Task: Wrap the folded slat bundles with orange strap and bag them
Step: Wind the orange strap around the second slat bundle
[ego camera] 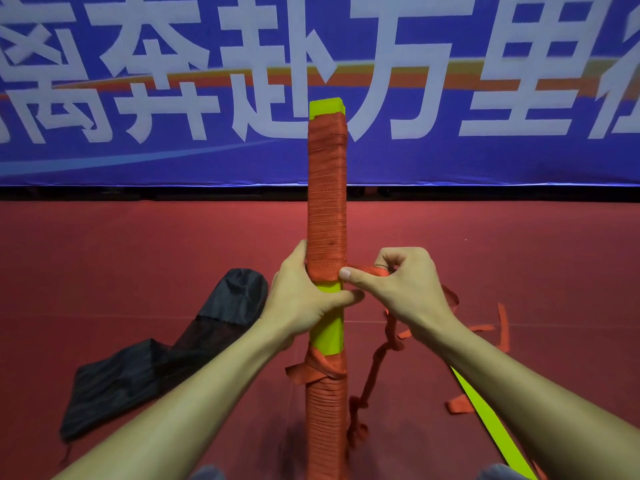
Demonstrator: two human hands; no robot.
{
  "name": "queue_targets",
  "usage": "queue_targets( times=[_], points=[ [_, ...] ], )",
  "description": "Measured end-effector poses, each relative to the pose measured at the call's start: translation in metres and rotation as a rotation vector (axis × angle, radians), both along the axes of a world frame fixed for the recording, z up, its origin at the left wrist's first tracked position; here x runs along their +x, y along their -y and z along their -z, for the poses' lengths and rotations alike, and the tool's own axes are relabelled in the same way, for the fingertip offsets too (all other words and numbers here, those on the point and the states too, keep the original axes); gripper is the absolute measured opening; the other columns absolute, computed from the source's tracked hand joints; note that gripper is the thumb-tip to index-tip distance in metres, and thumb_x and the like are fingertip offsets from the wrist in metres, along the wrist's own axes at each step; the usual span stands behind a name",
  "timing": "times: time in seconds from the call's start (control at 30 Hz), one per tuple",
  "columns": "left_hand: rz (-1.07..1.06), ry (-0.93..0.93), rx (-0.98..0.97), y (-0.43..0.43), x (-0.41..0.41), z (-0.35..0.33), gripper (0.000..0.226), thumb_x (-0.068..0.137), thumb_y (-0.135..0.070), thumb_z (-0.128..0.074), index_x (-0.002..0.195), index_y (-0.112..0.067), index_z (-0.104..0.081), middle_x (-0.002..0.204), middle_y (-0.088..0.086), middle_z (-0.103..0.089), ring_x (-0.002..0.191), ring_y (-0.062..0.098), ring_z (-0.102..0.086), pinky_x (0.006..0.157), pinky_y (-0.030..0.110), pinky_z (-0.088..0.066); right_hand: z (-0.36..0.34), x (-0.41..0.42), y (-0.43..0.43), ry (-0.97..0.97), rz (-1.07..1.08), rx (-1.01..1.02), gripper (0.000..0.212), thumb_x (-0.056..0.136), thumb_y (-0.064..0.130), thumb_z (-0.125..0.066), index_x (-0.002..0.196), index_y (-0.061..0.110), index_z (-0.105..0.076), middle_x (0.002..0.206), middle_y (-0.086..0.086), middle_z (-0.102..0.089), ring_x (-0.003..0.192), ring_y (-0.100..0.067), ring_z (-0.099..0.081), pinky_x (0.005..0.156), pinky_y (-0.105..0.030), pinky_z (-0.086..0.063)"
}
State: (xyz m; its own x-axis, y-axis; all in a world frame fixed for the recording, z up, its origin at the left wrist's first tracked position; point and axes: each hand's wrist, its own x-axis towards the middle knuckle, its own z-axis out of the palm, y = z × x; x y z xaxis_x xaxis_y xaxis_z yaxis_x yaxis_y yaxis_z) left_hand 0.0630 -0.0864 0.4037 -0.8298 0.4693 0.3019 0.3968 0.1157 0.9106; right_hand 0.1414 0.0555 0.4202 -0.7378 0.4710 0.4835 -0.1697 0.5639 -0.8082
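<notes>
One squared yellow-green slat bundle (327, 327) held upright; woven orange strap (327, 202) wound in ribbed turns above and below bare smooth band. Bare band gripped by left hand (304, 299), fingers (298, 252) curled round. Strap pinched by right hand (405, 289) just right of bundle. One crumpled black bag (156, 358) lain left of bundle.

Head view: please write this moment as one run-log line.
step: wrapping | left hand: grips bundle | right hand: pinches strap | bundle middle: bare | bag: on floor
</notes>
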Motion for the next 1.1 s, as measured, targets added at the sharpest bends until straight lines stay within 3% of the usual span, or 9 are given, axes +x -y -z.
queue_targets(
  times=[0.17, 0.27, 0.33, 0.43, 0.57, 0.77, 0.9, 1.03, 1.1],
  points=[
    [0.042, 0.008, 0.058, 0.001, 0.005, -0.006, 0.057, 0.056, -0.027, -0.095, 0.102, -0.032, -0.060, 0.089, -0.007, -0.074, 0.083, 0.012, -0.071, 0.083, 0.041, -0.060, -0.003, 0.002, 0.001, -0.017, 0.028, 0.011, 0.058, 0.064, 0.032, -0.089, 0.045, 0.017, -0.036, 0.042, 0.010, -0.031, 0.047, -0.010, -0.028, 0.046, -0.029, -0.025],
    [0.128, 0.082, 0.109, 0.003, 0.007, -0.010, 0.054, 0.071, -0.004, -0.088, 0.111, -0.025, -0.058, 0.093, -0.001, -0.075, 0.086, 0.015, -0.072, 0.071, 0.032, -0.061, -0.003, 0.002, 0.001, -0.029, 0.067, 0.080, 0.056, 0.069, 0.029, -0.085, 0.046, 0.016, -0.036, 0.042, 0.009, -0.031, 0.046, -0.009, -0.028, 0.045, -0.029, -0.026],
    [0.224, 0.142, 0.099, 0.004, 0.007, -0.010, 0.057, 0.079, 0.006, -0.078, 0.115, -0.032, -0.054, 0.092, 0.000, -0.074, 0.079, 0.012, -0.070, 0.063, 0.028, -0.058, -0.002, 0.002, -0.002, -0.029, 0.102, 0.109, 0.055, 0.072, 0.026, -0.083, 0.047, 0.015, -0.036, 0.041, 0.009, -0.029, 0.045, -0.008, -0.027, 0.044, -0.024, -0.024],
    [0.354, 0.210, 0.025, 0.007, 0.006, -0.009, 0.070, 0.085, 0.014, -0.066, 0.118, -0.045, -0.047, 0.091, 0.004, -0.074, 0.078, 0.012, -0.068, 0.068, 0.026, -0.058, 0.000, 0.003, -0.009, -0.032, 0.126, 0.080, 0.054, 0.072, 0.026, -0.084, 0.048, 0.015, -0.037, 0.042, 0.009, -0.030, 0.046, -0.009, -0.027, 0.045, -0.023, -0.024],
    [0.461, 0.272, 0.009, 0.012, 0.002, -0.008, 0.079, 0.085, 0.015, -0.066, 0.131, -0.043, -0.039, 0.112, 0.020, -0.071, 0.091, 0.019, -0.070, 0.074, 0.029, -0.056, -0.002, 0.003, -0.014, -0.020, 0.116, 0.056, 0.052, 0.070, 0.026, -0.085, 0.049, 0.016, -0.039, 0.041, 0.010, -0.032, 0.047, -0.009, -0.029, 0.048, -0.028, -0.028],
    [0.463, 0.290, 0.090, 0.010, 0.001, -0.001, 0.093, 0.072, 0.004, -0.078, 0.123, -0.064, -0.040, 0.100, 0.001, -0.074, 0.086, 0.024, -0.070, 0.079, 0.038, -0.057, -0.002, 0.003, -0.016, -0.006, 0.083, -0.002, 0.054, 0.068, 0.030, -0.088, 0.049, 0.018, -0.039, 0.044, 0.011, -0.033, 0.049, -0.010, -0.029, 0.050, -0.029, -0.028],
    [0.507, 0.285, 0.061, 0.012, 0.004, -0.002, 0.097, 0.082, 0.015, -0.069, 0.135, -0.056, -0.030, 0.111, 0.013, -0.073, 0.104, 0.034, -0.070, 0.090, 0.044, -0.058, 0.001, 0.004, -0.017, 0.012, 0.071, 0.001, 0.053, 0.068, 0.030, -0.088, 0.049, 0.017, -0.039, 0.041, 0.012, -0.033, 0.047, -0.009, -0.030, 0.049, -0.029, -0.029],
    [0.417, 0.272, 0.097, 0.008, 0.006, -0.002, 0.092, 0.079, 0.016, -0.071, 0.129, -0.054, -0.038, 0.102, 0.012, -0.075, 0.094, 0.028, -0.073, 0.082, 0.041, -0.060, 0.002, 0.003, -0.020, 0.058, 0.026, -0.022, 0.048, 0.071, 0.031, -0.085, 0.052, 0.016, -0.044, 0.046, 0.008, -0.040, 0.049, -0.011, -0.033, 0.050, -0.029, -0.030],
    [0.376, 0.268, 0.130, 0.007, 0.004, -0.001, 0.090, 0.078, 0.015, -0.073, 0.124, -0.057, -0.042, 0.102, 0.016, -0.075, 0.093, 0.027, -0.073, 0.078, 0.039, -0.060, 0.002, 0.003, -0.022, 0.071, -0.035, -0.093, 0.041, 0.076, 0.027, -0.081, 0.056, 0.011, -0.049, 0.050, -0.002, -0.047, 0.050, -0.014, -0.038, 0.050, -0.027, -0.031]
  ],
)
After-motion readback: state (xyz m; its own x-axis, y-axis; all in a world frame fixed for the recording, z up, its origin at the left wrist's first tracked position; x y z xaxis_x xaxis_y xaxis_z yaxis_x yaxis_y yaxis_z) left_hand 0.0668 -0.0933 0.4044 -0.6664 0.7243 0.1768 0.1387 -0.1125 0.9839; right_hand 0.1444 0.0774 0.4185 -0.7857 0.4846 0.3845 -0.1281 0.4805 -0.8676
